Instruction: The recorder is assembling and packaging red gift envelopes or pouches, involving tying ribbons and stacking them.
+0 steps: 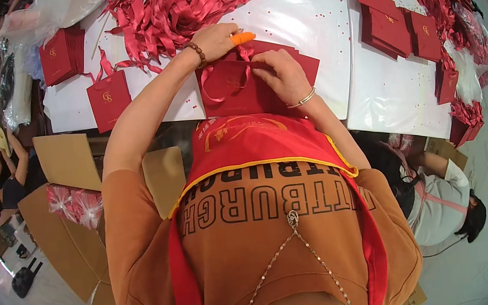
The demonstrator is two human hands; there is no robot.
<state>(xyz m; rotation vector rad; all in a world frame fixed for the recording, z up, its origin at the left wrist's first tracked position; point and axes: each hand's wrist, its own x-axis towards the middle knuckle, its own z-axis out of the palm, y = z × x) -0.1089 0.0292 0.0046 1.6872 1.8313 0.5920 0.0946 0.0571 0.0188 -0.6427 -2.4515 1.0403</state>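
Note:
A flat dark red paper gift bag (234, 91) with a gold emblem lies at the near edge of the white table (299, 13), on top of more red bags. My left hand (217, 39), with an orange finger cot and a bead bracelet, pinches a red ribbon (242, 54) at the bag's top edge. My right hand (279, 72), wearing a thin bangle, presses on the bag's upper right part and holds the same ribbon end. A ribbon handle loop lies across the bag's face.
A big heap of red ribbons (173, 6) lies behind the hands. One red bag (109, 99) sits at the left, a stack (60, 53) further left, more stacks (391, 22) on the right. Open cardboard boxes (77, 207) stand at lower left. A person (438, 200) sits at lower right.

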